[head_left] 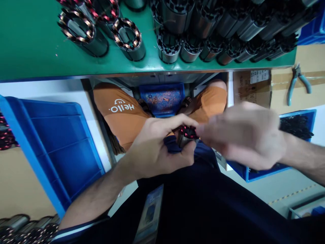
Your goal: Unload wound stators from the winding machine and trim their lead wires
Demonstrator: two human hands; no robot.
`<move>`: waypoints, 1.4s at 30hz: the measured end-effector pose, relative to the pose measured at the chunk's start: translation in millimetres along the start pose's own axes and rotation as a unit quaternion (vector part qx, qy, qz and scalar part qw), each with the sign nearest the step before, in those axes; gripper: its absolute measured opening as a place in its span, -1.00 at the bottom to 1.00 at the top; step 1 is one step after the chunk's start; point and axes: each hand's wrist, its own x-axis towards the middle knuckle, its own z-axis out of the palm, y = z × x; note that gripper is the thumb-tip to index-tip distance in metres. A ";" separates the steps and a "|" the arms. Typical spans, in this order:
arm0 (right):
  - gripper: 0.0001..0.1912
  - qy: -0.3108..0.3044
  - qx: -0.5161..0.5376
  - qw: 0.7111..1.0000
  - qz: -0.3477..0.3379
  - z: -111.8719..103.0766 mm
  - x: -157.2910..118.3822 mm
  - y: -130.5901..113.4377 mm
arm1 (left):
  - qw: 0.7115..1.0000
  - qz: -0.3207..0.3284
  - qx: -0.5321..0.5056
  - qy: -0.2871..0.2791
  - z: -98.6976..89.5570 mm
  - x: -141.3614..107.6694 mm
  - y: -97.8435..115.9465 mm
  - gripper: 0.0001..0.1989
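My left hand [162, 145] is wrapped around a small motor stator [187, 139], a steel cylinder with reddish windings and black insulation at its top end. It is held over my lap, with its upper rim facing me. My right hand [243, 135] is blurred by motion, its fingers bunched together and their tips at the right side of the stator's rim. Whatever those fingers may pinch is hidden. On the green bench ahead stand stators with copper windings [128, 37] and, to their right, rows of stators with black slot ends [169, 47].
A tilted blue bin [61, 145] is at my left. On the right, a blue tray holds black parts [297, 127], and pliers [297, 83] lie on a cardboard box [281, 96]. Beneath the bench, a blue bin [162, 98] contains copper-coloured scraps. More stators [27, 227] are at lower left.
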 end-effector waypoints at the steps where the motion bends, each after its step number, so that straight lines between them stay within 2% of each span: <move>1: -0.78 -0.034 -0.015 0.999 -0.019 -6.5 2.6 1.1 | 0.996 -0.033 -0.059 -0.050 -3.5 0.4 0.1 -0.86; 2: -0.76 -0.054 -0.023 0.997 -0.045 -13.1 4.4 2.4 | 0.992 -0.052 -0.086 -0.079 -7.0 0.1 0.3 -0.85; 3: -0.77 -0.057 -0.027 0.996 -0.068 -19.1 5.4 4.2 | 0.992 -0.059 -0.081 -0.080 -10.2 -0.8 0.8 -0.80; 5: -0.82 -0.036 -0.007 0.996 -0.078 -27.3 4.6 8.7 | 0.999 -0.039 -0.008 -0.022 -13.8 -3.7 3.2 -0.67; 6: -0.82 -0.037 0.030 0.997 -0.056 -28.8 3.4 11.4 | 0.999 -0.017 0.033 0.008 -13.9 -5.3 5.1 -0.66; 8: -0.82 -0.089 0.146 0.984 0.046 -26.1 1.4 17.1 | 0.993 0.034 0.101 0.050 -11.3 -7.8 9.9 -0.71; 11: -0.74 -0.187 0.293 0.919 0.189 -13.6 2.7 23.6 | 0.970 0.099 0.196 0.105 -4.6 -9.7 15.6 -0.77; 13: -0.65 -0.224 0.319 0.896 0.212 -5.6 5.1 24.3 | 0.952 0.141 0.242 0.121 -1.7 -9.9 16.4 -0.80; 14: -0.64 -0.227 0.307 0.903 0.199 -2.8 5.9 23.0 | 0.945 0.162 0.256 0.122 -1.0 -9.7 15.7 -0.80; 16: -0.69 -0.187 0.219 0.948 0.134 -0.3 5.7 16.9 | 0.933 0.195 0.278 0.118 -0.9 -8.4 12.5 -0.79; 18: -0.70 -0.129 0.095 0.985 0.057 -2.1 3.8 7.8 | 0.942 0.164 0.271 0.111 -1.9 -6.6 8.4 -0.74; 20: -0.62 -0.095 0.010 0.995 0.009 -8.0 2.0 -0.5 | 0.972 0.081 0.205 0.083 -3.4 -5.3 4.7 -0.72; 22: -0.60 -0.082 -0.029 0.996 -0.022 -17.1 1.3 -3.5 | 0.989 0.013 0.134 0.058 -5.5 -5.3 2.0 -0.73; 24: -0.68 -0.055 -0.016 0.998 -0.025 -25.8 1.9 0.8 | 0.990 0.016 0.120 0.066 -6.9 -6.6 -0.1 -0.74; 26: -0.72 -0.052 0.073 0.996 0.027 -29.7 3.3 10.5 | 0.983 0.065 0.144 0.094 -6.2 -8.4 -1.1 -0.75; 29: -0.59 -0.125 0.242 0.950 0.154 -22.2 6.0 26.0 | 0.961 0.144 0.189 0.140 -0.8 -9.7 1.4 -0.82; 32: -0.52 -0.227 0.310 0.899 0.210 -7.2 7.4 32.0 | 0.941 0.172 0.232 0.173 4.0 -8.8 7.4 -0.90; 33: -0.52 -0.240 0.300 0.901 0.199 -2.9 7.0 31.1 | 0.935 0.191 0.246 0.171 4.3 -8.1 8.9 -0.89; 34: -0.51 -0.229 0.262 0.922 0.168 0.4 6.0 28.9 | 0.928 0.210 0.261 0.159 3.9 -7.3 9.6 -0.88; 36: -0.52 -0.151 0.125 0.978 0.078 3.8 2.6 21.5 | 0.923 0.224 0.285 0.130 1.9 -5.6 8.9 -0.83; 37: -0.55 -0.108 0.052 0.992 0.035 3.6 0.5 17.1 | 0.931 0.202 0.281 0.115 0.8 -4.8 7.7 -0.79; 39: -0.60 -0.054 -0.048 0.997 -0.016 -1.1 -2.7 9.3 | 0.964 0.106 0.228 0.086 -1.1 -3.8 4.9 -0.73; 40: -0.63 -0.045 -0.073 0.996 -0.030 -5.4 -3.5 6.8 | 0.977 0.060 0.191 0.076 -1.9 -3.8 3.5 -0.72; 42: -0.67 -0.047 -0.062 0.996 -0.048 -16.7 -3.3 6.3 | 0.988 0.020 0.137 0.073 -3.0 -4.9 1.0 -0.72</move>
